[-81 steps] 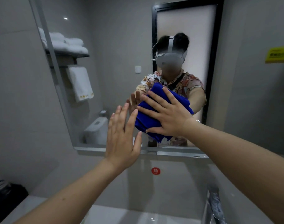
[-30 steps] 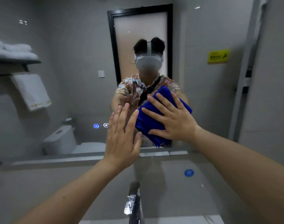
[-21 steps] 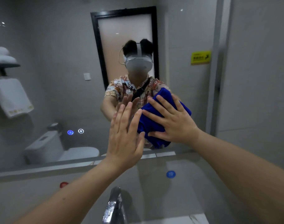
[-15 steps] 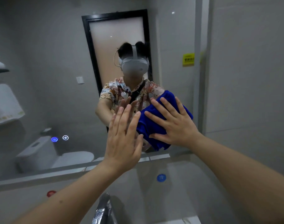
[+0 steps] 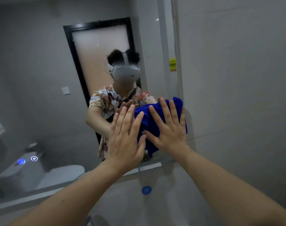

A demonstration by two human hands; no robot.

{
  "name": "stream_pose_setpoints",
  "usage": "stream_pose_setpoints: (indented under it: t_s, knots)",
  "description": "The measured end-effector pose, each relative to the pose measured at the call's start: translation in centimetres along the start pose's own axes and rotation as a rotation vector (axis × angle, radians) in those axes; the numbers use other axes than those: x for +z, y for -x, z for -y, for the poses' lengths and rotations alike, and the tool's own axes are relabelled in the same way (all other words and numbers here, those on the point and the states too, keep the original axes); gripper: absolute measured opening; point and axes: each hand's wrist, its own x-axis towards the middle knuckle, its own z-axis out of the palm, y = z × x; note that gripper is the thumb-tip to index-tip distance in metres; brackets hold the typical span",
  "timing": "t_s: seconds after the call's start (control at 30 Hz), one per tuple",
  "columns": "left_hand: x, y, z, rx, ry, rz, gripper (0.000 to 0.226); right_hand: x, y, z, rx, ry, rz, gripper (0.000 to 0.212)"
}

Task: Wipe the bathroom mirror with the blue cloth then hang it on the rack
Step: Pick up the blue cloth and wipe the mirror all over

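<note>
The blue cloth (image 5: 147, 121) is bunched flat against the mirror (image 5: 41, 79), near the glass's lower right corner. My right hand (image 5: 169, 129) presses on it with straight, spread fingers. My left hand (image 5: 125, 137) lies flat with straight fingers just left of the cloth, its fingertips at the cloth's left edge. The mirror's right edge (image 5: 179, 79) runs just beside the cloth. No rack shows directly; only the mirror's far left shows a bit of white towel.
A grey tiled wall (image 5: 236, 95) fills the right side. Below the mirror sit a ledge (image 5: 148, 167), a blue round sticker (image 5: 146, 190) and the faucet top (image 5: 91, 219). Reflected in the glass are a person, a door, a toilet and lit buttons (image 5: 21, 161).
Both hands and the cloth have slid rightward across the mirror, from its left part to its right edge. The view has followed, so the towel shelf has left the frame.
</note>
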Motion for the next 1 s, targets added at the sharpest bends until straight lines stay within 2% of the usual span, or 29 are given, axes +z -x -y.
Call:
stream_pose_setpoints:
  t_s: [0.23,0.37,0.67,0.83,1.0]
  knots:
    - [-1.1,-2.3,0.8,0.021,-0.062,-0.011,0.062,0.4,-2.9,-0.1,0.091,-0.007,-0.088,0.084]
    - [-2.4,-3.5,2.0,-0.006,-0.084,-0.032,0.062,0.1,-5.9,-0.4,0.081,0.017,-0.123,0.084]
    - [-8.1,-4.7,4.3,-0.106,0.012,-0.026,0.042,-1.3,-9.5,0.2,0.064,0.039,-0.079,0.084]
    - [-10.7,-3.8,4.7,-0.135,0.071,0.031,0.039,-1.0,-10.4,2.2,0.059,0.078,-0.137,0.084]
    - [-12.3,-2.3,6.1,-0.136,0.066,0.045,0.039,-0.6,-11.8,6.4,-0.005,0.074,-0.112,0.084]
